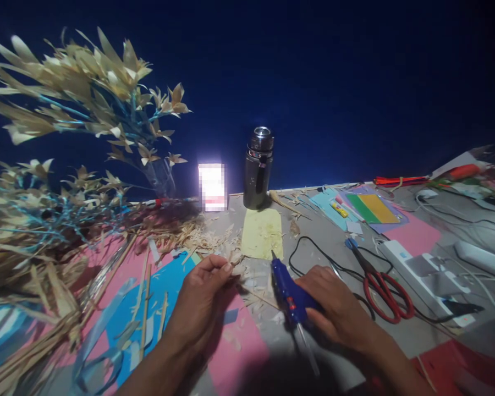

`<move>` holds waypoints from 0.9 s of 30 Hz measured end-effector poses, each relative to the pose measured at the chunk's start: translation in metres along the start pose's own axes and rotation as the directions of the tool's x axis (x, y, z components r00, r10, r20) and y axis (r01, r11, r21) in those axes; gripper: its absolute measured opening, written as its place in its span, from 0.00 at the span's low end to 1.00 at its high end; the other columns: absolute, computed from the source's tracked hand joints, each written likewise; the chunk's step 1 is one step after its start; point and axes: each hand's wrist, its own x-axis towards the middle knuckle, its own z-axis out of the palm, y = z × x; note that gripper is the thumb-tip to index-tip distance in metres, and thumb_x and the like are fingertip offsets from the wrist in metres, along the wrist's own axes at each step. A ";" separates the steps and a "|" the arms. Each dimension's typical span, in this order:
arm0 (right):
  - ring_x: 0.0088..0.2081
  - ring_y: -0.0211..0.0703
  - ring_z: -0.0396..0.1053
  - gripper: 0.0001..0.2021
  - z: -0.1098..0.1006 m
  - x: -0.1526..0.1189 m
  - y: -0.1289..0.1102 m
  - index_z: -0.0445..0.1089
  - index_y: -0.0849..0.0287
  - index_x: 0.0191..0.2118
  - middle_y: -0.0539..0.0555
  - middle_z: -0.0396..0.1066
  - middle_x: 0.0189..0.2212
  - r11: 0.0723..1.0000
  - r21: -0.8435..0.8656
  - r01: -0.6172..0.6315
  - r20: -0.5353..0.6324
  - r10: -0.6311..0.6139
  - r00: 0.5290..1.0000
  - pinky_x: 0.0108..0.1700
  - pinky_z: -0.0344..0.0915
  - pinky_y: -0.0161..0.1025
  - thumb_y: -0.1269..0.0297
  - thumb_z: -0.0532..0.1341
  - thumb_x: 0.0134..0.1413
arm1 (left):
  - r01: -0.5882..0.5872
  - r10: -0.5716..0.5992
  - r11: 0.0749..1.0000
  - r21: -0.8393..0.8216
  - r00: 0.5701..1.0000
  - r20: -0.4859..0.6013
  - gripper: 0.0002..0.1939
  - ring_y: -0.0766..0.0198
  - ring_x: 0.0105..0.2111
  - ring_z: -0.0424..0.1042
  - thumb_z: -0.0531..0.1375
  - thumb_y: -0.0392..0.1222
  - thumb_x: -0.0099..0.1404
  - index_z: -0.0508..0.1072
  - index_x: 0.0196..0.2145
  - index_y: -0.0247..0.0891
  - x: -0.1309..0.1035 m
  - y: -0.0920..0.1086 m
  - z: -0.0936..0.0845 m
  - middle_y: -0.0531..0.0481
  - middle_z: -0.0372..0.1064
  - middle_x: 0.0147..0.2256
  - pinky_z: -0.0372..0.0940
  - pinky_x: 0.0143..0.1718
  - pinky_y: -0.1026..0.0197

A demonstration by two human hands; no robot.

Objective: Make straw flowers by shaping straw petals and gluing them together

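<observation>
My right hand (330, 302) is wrapped round the handle of a blue hot glue gun (287, 291). The gun's nozzle points away from me, over the near edge of a pale yellow pad (260, 234) with dried glue on it. A clear glue stick (308, 349) sticks out of its back end. Left of the gun, my left hand (206, 291) is closed in a pinch, thumb against forefinger. Pale dry husk scraps lie around those fingertips, so what they hold cannot be made out. A thin dry stalk (260, 300) lies between the hands.
Behind the pad stands a dark flask (258, 170), beside a bright blurred panel (212, 187). Dried-husk flowers (127, 99) on blue stems rise at left. Red-handled scissors (385, 294), a black cord (319, 250) and a white power strip (421, 275) lie right. Blue paper (157, 308) lies left.
</observation>
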 end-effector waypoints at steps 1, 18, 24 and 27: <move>0.42 0.53 0.66 0.16 -0.004 -0.001 0.006 0.69 0.61 0.54 0.60 0.73 0.41 0.998 -0.047 -0.029 0.025 0.030 0.999 0.48 0.62 0.51 0.55 0.56 0.71 | 0.005 -0.005 1.000 0.005 1.000 0.000 0.22 0.66 0.23 0.73 0.79 0.39 0.40 0.73 0.28 0.37 0.000 0.000 0.000 0.53 0.74 0.22 0.69 0.29 0.66; 0.37 0.48 0.62 0.07 0.010 0.043 -0.046 0.74 0.58 0.37 0.57 0.72 0.35 0.972 -0.232 -0.035 -0.327 -0.044 0.944 0.40 0.56 0.46 0.71 0.59 0.66 | -0.163 0.171 0.967 0.198 0.985 -0.022 0.16 0.69 0.20 0.67 0.76 0.44 0.48 0.75 0.28 0.37 -0.003 -0.023 -0.004 0.55 0.71 0.21 0.62 0.22 0.68; 0.33 0.46 0.58 0.11 0.029 0.070 -0.081 0.75 0.57 0.35 0.54 0.69 0.30 0.960 -0.279 0.015 -0.430 -0.139 0.892 0.37 0.50 0.45 0.69 0.58 0.70 | -0.104 0.105 0.987 0.119 0.994 -0.005 0.17 0.68 0.20 0.68 0.77 0.42 0.44 0.73 0.27 0.37 -0.009 -0.020 0.005 0.55 0.71 0.19 0.62 0.24 0.68; 0.33 0.46 0.57 0.11 0.024 0.075 -0.074 0.75 0.59 0.37 0.55 0.69 0.29 0.949 -0.310 0.056 -0.411 -0.187 0.892 0.36 0.49 0.45 0.70 0.57 0.71 | -0.113 0.113 0.989 0.098 0.994 0.012 0.18 0.68 0.21 0.69 0.77 0.42 0.43 0.73 0.27 0.36 -0.009 -0.019 0.003 0.54 0.73 0.20 0.63 0.26 0.68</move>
